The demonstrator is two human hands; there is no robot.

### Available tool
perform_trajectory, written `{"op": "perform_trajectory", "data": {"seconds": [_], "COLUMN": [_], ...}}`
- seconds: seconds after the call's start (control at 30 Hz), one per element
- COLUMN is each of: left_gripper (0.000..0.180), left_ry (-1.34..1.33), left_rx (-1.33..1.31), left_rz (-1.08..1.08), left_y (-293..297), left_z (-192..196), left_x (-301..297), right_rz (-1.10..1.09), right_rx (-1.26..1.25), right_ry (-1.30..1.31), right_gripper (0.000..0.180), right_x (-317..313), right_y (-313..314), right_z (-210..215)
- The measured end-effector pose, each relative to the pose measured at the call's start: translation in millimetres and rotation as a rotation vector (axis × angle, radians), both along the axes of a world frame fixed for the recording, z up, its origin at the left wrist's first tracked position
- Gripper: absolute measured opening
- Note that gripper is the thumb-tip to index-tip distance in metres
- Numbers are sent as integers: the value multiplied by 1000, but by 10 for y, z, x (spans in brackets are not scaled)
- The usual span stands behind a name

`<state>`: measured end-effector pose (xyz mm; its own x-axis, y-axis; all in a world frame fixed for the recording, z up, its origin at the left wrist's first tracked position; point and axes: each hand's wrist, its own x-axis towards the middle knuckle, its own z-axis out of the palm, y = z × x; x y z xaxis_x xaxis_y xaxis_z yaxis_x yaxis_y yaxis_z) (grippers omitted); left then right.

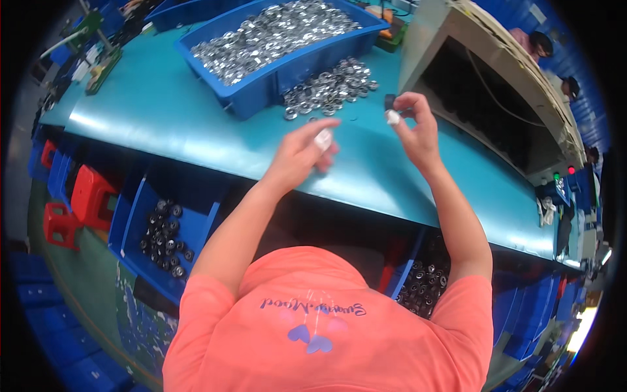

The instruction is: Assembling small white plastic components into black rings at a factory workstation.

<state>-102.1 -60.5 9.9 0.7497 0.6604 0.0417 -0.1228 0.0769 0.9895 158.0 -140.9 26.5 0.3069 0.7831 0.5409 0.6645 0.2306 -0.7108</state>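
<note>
My right hand (418, 128) is raised over the bench at the right, beside the opening of a box-shaped machine. Between its thumb and fingers it pinches a small black ring-shaped part (390, 102). Over the bench's near part, my left hand (305, 154) is slightly blurred, its index finger stretched out and nothing visible in it. White wrapping covers a digit on each hand. Just beyond the left hand lies a loose heap of small shiny metal rings (330, 88). Behind that heap, a blue bin (251, 98) is filled with many similar metal rings.
The box-shaped machine (428, 49) with a dark opening stands at the right of the teal bench (157, 111). Below the bench edge, a blue bin (134, 219) at the left and another at the right hold black round parts. Red stools (91, 196) stand at the left.
</note>
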Motion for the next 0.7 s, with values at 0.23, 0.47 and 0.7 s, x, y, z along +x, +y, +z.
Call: {"op": "perform_trajectory", "data": {"seconds": [0.23,0.47,0.7], "left_gripper": [35,40,40], "left_ry": [-414,-566,-530], "left_rx": [-475,-573,-562], "left_rz": [-78,-106,-89], "left_y": [152,248,238], "left_z": [-292,-289,-299], "left_x": [218,-12,2], "right_rz": [337,-44,-83], "right_rx": [2,-213,-210], "right_ry": [-164,-299,-427], "right_gripper": [26,39,40], "right_x": [-858,-98,-191], "right_y": [86,712,700], "right_z": [21,-350,-535]}}
